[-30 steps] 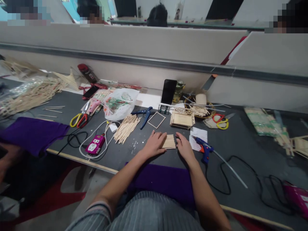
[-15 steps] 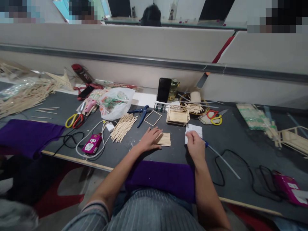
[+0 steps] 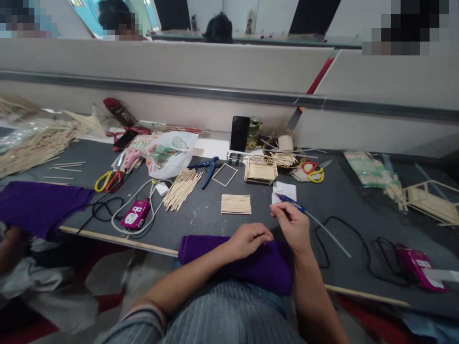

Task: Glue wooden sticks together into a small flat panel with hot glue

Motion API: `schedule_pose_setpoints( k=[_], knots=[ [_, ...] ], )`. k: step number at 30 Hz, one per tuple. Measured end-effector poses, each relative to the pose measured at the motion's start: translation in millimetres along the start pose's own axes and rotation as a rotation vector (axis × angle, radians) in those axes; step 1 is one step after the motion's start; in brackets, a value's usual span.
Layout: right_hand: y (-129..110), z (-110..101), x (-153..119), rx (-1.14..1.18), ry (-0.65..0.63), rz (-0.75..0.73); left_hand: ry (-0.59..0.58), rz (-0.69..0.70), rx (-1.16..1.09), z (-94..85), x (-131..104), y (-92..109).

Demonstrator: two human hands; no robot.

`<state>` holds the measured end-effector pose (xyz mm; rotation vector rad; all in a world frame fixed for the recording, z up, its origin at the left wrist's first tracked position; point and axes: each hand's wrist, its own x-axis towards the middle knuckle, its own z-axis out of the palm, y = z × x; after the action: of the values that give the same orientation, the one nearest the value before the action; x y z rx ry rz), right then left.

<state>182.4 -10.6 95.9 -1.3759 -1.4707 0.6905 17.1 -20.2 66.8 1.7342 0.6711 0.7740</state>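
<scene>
Wooden thin sticks, glued side by side, form a flat rectangular panel (image 3: 235, 204) that lies free on the dark grey table (image 3: 358, 210), in front of both hands. The left hand (image 3: 251, 239) rests loosely curled on the soft purple cloth (image 3: 222, 253), holding nothing. The right hand (image 3: 292, 224) is raised just beside it, its fingers pinched together near the blue glue gun (image 3: 292, 203); what they pinch I cannot tell.
</scene>
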Motion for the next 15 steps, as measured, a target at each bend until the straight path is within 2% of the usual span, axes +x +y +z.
schedule_pose_setpoints(
  k=[2,3,5,7,8,9,11,13,15],
  knots=[
    [4,-3,-1,0.058,-0.011,0.04,0.097,0.034,0.02,1.4,-8,4],
    [6,-4,-3,0.102,-0.094,0.063,0.157,0.042,0.023,0.0,-13,6],
    [7,1,-11,0.226,-0.372,0.129,0.262,0.058,0.028,-4.6,-21,9],
    [6,11,-21,0.352,-0.624,0.196,0.318,0.086,0.045,-9.2,-29,10],
    [6,16,-26,0.376,-0.684,0.211,0.327,0.102,0.06,-11.2,-32,10],
    [7,20,-29,0.361,-0.688,0.214,0.331,0.115,0.081,-13.2,-35,8],
    [12,22,-29,0.265,-0.549,0.209,0.349,0.113,0.143,-18.0,-42,3],
    [22,18,-23,0.167,-0.298,0.219,0.397,0.053,0.24,-25.6,-48,-6],
    [33,11,-13,0.094,-0.058,0.237,0.445,-0.07,0.385,-36.6,-50,-18]
  ],
)
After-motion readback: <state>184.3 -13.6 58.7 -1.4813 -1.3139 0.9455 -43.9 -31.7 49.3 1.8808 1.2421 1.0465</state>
